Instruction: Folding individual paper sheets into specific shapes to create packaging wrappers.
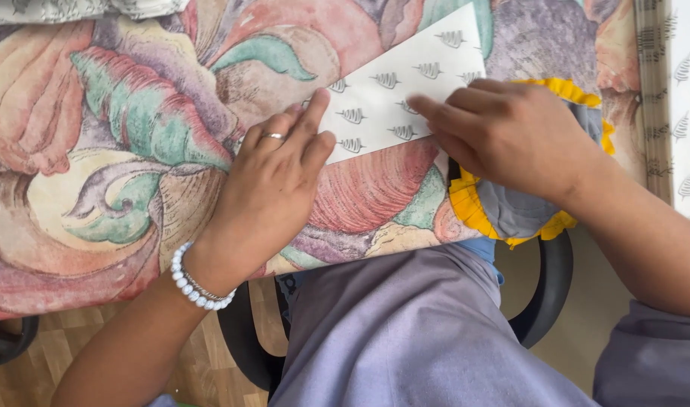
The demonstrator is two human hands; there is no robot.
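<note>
White patterned fabric piece lies flat near the table's front edge on the floral cloth. Left hand and right hand both open, fingertips pressing it down. Grey yellow-frilled item underneath right wrist. Smoothing looks underway, no fold visible yet.

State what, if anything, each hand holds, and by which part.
Nothing is gripped. Both hands, left hand and right hand, press flat on the white patterned fabric piece near its lower edge.

The left hand lies palm down, fingers extended and pressed flat, forearm reaching in from lower left. The right hand lies palm down too, fingers pointing left, its forearm entering from the right.
</note>
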